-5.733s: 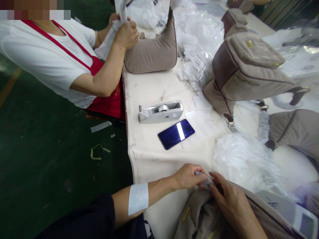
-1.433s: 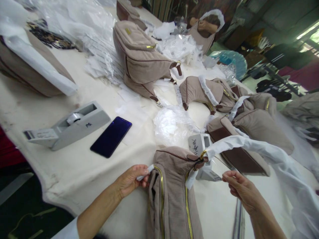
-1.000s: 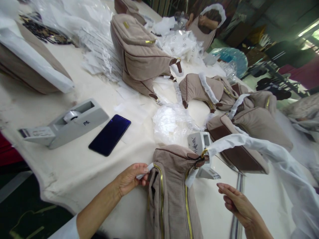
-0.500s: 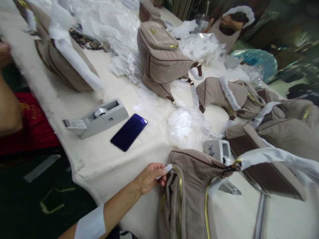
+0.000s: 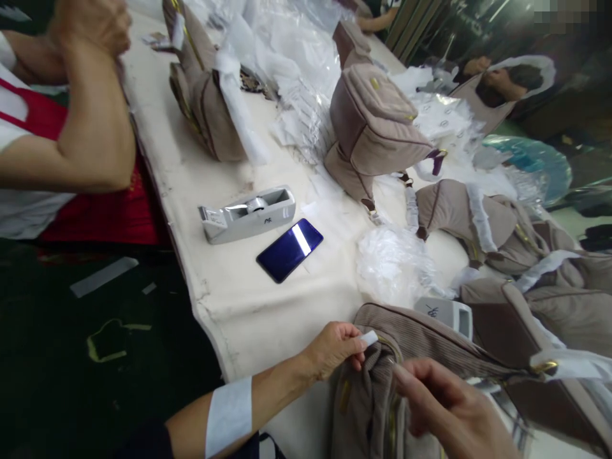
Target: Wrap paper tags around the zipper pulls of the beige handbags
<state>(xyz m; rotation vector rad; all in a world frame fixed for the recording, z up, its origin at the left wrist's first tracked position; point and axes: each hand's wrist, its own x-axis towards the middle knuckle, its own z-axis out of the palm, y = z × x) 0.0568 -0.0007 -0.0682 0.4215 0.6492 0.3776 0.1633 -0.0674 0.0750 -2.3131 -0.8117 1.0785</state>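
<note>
A taupe corduroy backpack (image 5: 430, 331) with gold zippers stands at the table's front edge. My left hand (image 5: 337, 350) pinches a short white strip (image 5: 370, 338) at the upper end of the front zipper; whether the strip wraps the zipper pull I cannot tell. My right hand (image 5: 449, 405), slightly blurred, is in front of the bag beside that zipper. Its thumb and fingers are drawn together, and anything between them is too small to make out. A wide white tape patch (image 5: 229, 414) sticks to my left forearm.
A grey tape dispenser (image 5: 258, 217) and a phone (image 5: 290, 250) lie left of the bag. Behind it are another dispenser (image 5: 442, 312), crumpled plastic (image 5: 392, 261) and several similar bags (image 5: 377, 121). A co-worker's arm (image 5: 90, 134) is at the left, another person's hands (image 5: 497, 80) far right.
My right hand has come into view from the lower right, beside the zipper. My left hand still pinches the white strip. The view has shifted left, showing more of the co-worker.
</note>
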